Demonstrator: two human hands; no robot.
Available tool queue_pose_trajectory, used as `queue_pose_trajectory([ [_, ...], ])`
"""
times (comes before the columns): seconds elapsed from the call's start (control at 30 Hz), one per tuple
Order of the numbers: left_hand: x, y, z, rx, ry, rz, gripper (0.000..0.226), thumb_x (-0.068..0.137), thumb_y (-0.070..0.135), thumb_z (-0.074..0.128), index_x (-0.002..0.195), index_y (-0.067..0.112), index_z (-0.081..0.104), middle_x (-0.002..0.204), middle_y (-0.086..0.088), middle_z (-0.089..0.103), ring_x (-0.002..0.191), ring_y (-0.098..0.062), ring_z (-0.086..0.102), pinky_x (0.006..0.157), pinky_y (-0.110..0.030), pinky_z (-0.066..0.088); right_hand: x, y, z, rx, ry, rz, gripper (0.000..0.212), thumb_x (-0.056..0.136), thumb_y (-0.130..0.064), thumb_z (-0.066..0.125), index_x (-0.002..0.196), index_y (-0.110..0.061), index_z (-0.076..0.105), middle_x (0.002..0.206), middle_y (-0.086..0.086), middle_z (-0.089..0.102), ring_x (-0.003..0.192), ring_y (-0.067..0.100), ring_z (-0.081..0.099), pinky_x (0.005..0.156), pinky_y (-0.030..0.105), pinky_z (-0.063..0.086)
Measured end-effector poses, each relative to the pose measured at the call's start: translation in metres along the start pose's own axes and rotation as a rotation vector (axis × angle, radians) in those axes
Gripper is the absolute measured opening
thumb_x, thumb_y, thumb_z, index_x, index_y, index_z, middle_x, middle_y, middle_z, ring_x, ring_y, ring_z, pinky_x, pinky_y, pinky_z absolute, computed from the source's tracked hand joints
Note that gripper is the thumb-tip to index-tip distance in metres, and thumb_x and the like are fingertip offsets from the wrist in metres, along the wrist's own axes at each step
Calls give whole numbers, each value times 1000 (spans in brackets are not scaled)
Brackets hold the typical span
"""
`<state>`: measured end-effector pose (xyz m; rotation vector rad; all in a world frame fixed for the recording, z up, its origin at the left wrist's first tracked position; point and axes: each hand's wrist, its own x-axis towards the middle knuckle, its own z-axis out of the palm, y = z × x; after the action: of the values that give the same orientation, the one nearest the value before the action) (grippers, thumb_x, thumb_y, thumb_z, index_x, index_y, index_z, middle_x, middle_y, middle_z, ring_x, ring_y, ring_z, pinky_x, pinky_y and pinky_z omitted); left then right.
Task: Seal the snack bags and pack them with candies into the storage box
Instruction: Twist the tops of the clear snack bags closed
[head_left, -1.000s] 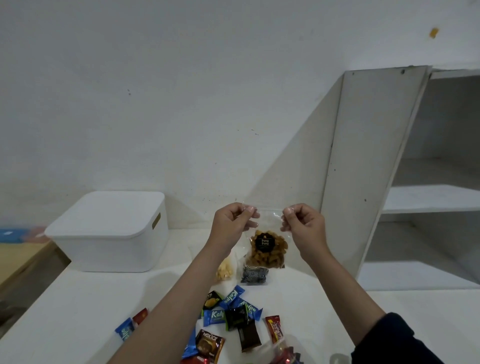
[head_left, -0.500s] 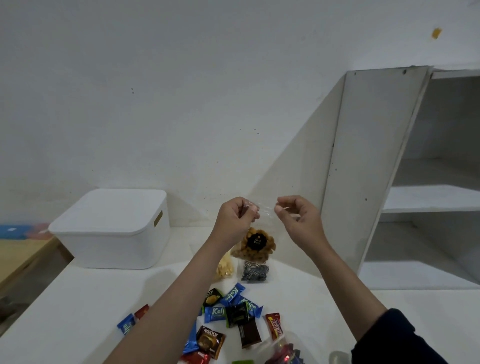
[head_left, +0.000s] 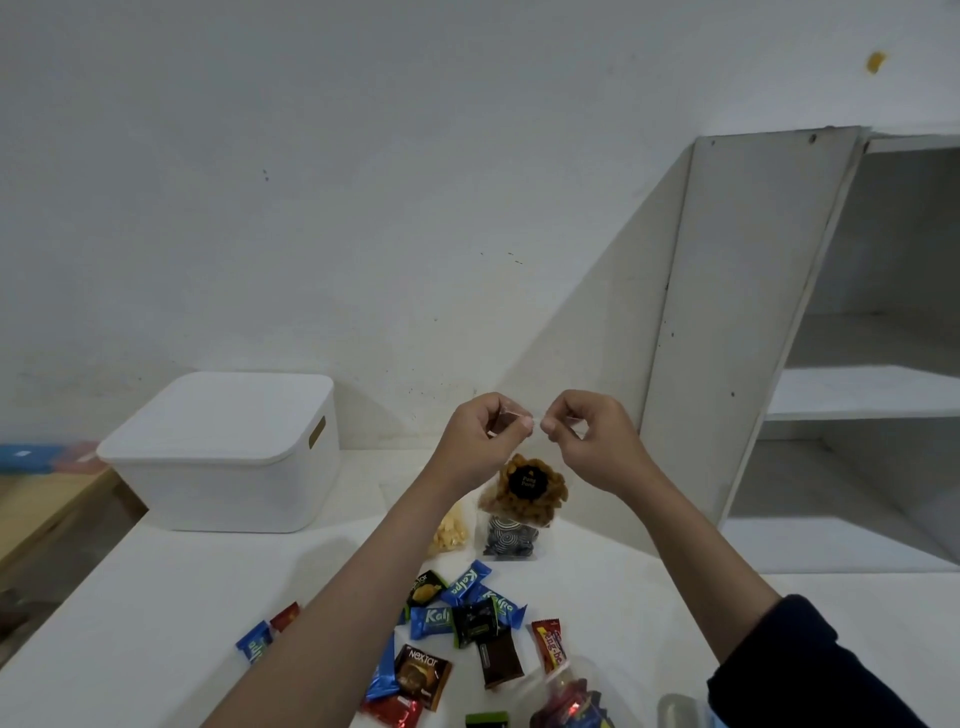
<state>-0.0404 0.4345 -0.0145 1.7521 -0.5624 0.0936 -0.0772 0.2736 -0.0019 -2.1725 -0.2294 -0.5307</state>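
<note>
A clear snack bag (head_left: 522, 493) of brown snacks hangs between both hands, left hand (head_left: 480, 436) and right hand (head_left: 589, 441) pinching its top; the storage box (head_left: 223, 457) sits lidded on the worktop (head_left: 171, 597).

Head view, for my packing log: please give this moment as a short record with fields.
held item: snack bag of brown snacks, black round label, raised above the table
left hand: pinches the bag's top
right hand: pinches the bag's top, close to the left
box: white, lid on, back left
on table: two more bags under the held one; wrapped candies scattered nearer
packing: not yet begun
</note>
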Motion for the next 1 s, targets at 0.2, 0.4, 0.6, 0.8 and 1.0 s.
queue_pose_trajectory([
  [0.2,2,2,-2,34,-16,11,8,87,12,63,80,14,62,74,2,63,72,-14,59,72,-32,50,-3,-2,3,45,-39,-74,19,87,-6,61,74,-20,58,71,-13,59,73,-3,55,69,3,38],
  [0.4,0,-3,-1,71,-21,22,11,88,13,62,77,16,61,72,7,62,71,-10,59,67,-21,48,-3,-2,4,5,-88,-45,21,88,-13,62,73,-26,56,72,-14,59,75,-1,55,64,6,37],
  [0.6,0,-7,-15,-73,11,5,8,84,9,67,77,12,67,73,-3,68,68,-9,63,71,-22,53,1,2,2,48,-40,98,18,81,-27,72,68,-21,62,74,-2,68,71,12,61,62,20,47],
  [0.8,-1,-8,-22,-215,32,-31,14,78,-1,71,67,7,66,66,1,71,62,-12,65,65,-21,53,6,-1,4,71,-69,141,26,79,-24,75,61,-20,58,41,-18,51,40,0,43,43,9,33],
  [1.0,-3,-7,-30,-219,40,-8,10,82,-2,65,75,3,70,61,0,71,61,-13,67,64,-22,54,4,-2,3,322,-130,180,12,77,-20,77,70,-12,70,57,10,55,54,14,45,56,26,41],
])
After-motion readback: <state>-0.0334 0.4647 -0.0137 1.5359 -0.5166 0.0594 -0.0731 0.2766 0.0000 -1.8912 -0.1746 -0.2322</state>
